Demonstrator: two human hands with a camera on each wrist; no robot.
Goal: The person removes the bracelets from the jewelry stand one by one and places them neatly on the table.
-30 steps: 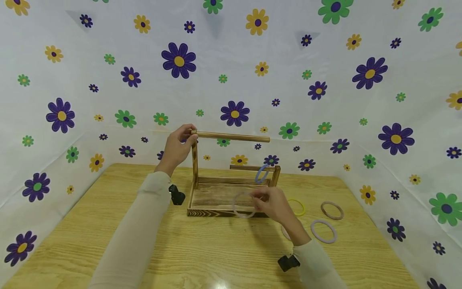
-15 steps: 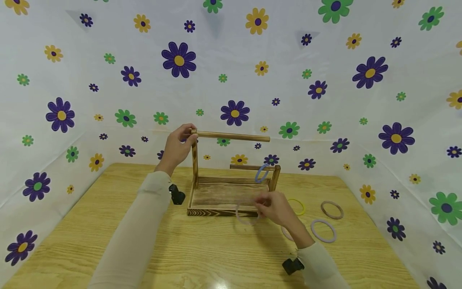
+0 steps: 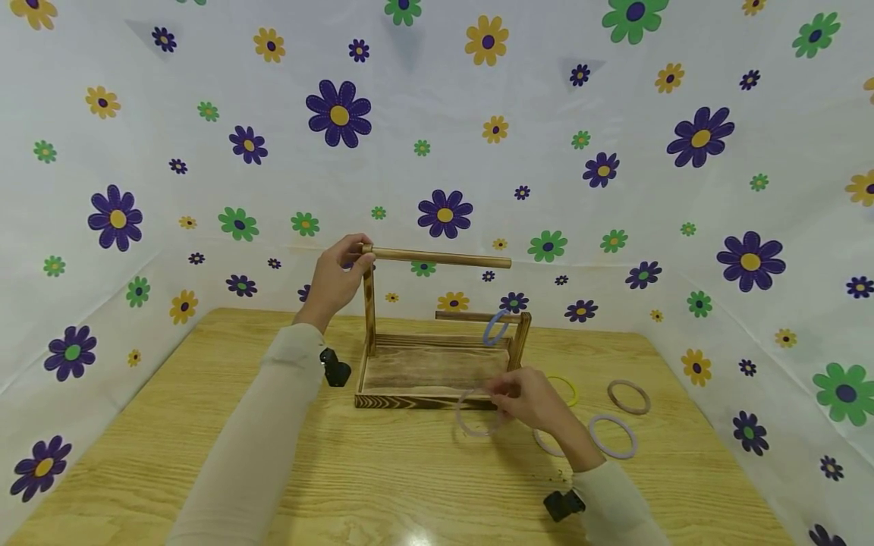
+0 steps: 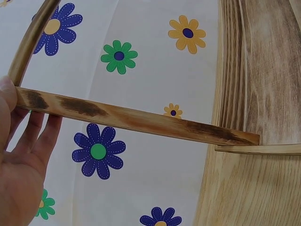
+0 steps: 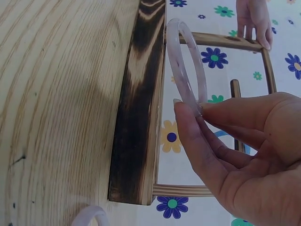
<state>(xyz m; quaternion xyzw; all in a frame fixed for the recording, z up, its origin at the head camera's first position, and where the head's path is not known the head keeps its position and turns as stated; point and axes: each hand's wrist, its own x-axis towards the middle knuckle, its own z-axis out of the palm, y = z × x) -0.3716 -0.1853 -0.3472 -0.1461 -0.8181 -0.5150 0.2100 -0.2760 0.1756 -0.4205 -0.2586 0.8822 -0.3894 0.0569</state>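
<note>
My right hand (image 3: 536, 402) pinches a pale, translucent pinkish bangle (image 5: 175, 61) between thumb and fingertips. In the head view that bangle hangs just in front of the wooden display stand (image 3: 416, 402). The stand has a shallow tray base, a tall post with an upper rod (image 3: 444, 258) on the left, and a shorter post with a lower rod (image 3: 457, 316) on the right. With thumb and fingers, my left hand (image 3: 334, 284) grips the top of the tall post where the upper rod joins it. A blue bangle (image 3: 488, 335) hangs on the lower rod.
Right of the stand, a yellow bangle (image 3: 573, 391), a brown bangle (image 3: 624, 410) and a lilac bangle (image 3: 614, 456) lie on the wooden table (image 3: 382, 485). Another pale bangle (image 3: 549, 450) is partly hidden by my right hand. A flower-patterned cloth (image 3: 410, 174) rises behind.
My right hand has drawn the pale bangle a little to the right and down, toward me, away from the tray. My left hand has stayed on the post.
</note>
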